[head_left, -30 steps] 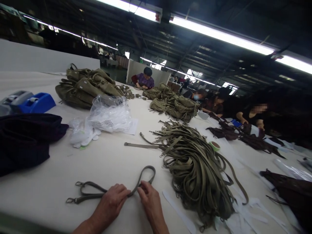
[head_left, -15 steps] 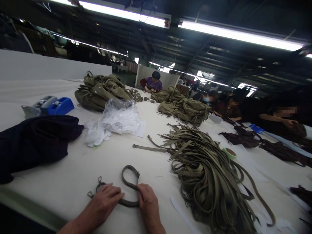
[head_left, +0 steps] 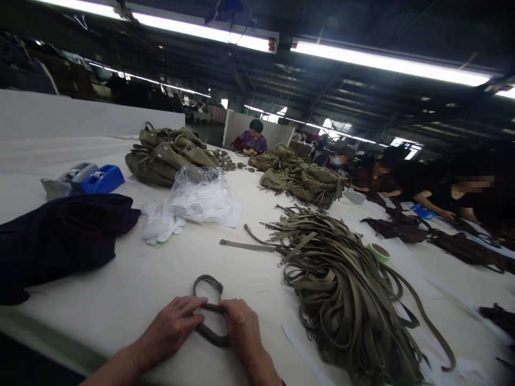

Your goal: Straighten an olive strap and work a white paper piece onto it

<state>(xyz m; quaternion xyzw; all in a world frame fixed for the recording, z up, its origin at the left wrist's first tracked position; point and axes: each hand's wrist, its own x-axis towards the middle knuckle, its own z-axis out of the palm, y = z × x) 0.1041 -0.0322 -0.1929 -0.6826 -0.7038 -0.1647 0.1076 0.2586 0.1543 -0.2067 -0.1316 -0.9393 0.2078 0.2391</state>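
Note:
An olive webbing strap point(head_left: 207, 283) lies folded into a small loop on the white table point(head_left: 137, 284) near its front edge. My left hand point(head_left: 173, 326) presses on the loop's left side, fingers laid over the strap. My right hand point(head_left: 240, 324) pinches the folded strap on the right. The two hands almost touch over the bundle. A big heap of similar olive straps point(head_left: 341, 289) with metal clips lies just to the right.
Dark folded cloth point(head_left: 60, 241) lies at the left, with blue tape dispensers point(head_left: 90, 178) behind it. Clear plastic bags and white gloves point(head_left: 189, 201) sit mid-table. Olive bags point(head_left: 169, 153) are piled further back. A green tape roll point(head_left: 379, 252) lies right. Other people work along the right side.
The strap was stretched out long to the left; my hands have folded it shorter and drawn together, so it is now a compact loop between them.

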